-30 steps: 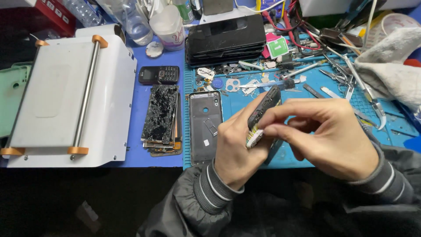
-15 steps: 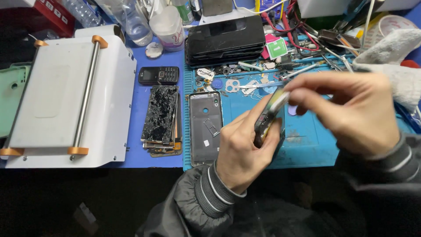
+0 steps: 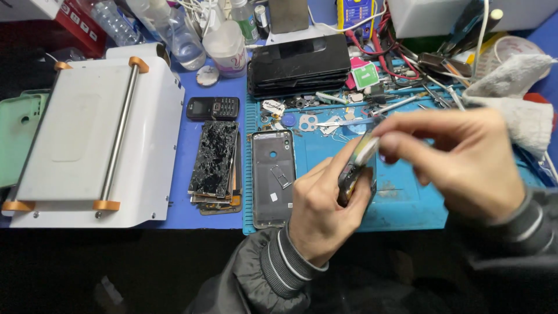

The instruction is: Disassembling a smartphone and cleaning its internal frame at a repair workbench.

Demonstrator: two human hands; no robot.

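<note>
The left hand (image 3: 322, 212) gripped a small dark phone part (image 3: 353, 183) edge-on above the blue mat (image 3: 407, 203), fingers curled tight round its lower half, thumb pressed along its side. The right hand (image 3: 459, 160) met it from the right, thumb and forefinger pinching a thin pale strip (image 3: 366, 150) at the part's top edge; the other fingers were bent loosely, and the motion blur hid whether the strip was free or stuck on. The likeliest trouble, I judged, was the strip tearing or creasing if it was pulled at too steep an angle, since only the fingertips held it. A second risk was the part slipping from the left hand's grip and dropping onto the mat, where loose screws and small metal bits lay just beyond it. Left of the mat's near corner an open phone frame (image 3: 273, 177) lay face up, and farther left a stack of cracked screens (image 3: 215, 160), whose sharp edges could nick a sleeve swung that way. A white machine (image 3: 87, 139) stood well to the left of the mat, clear of the hands.
</note>
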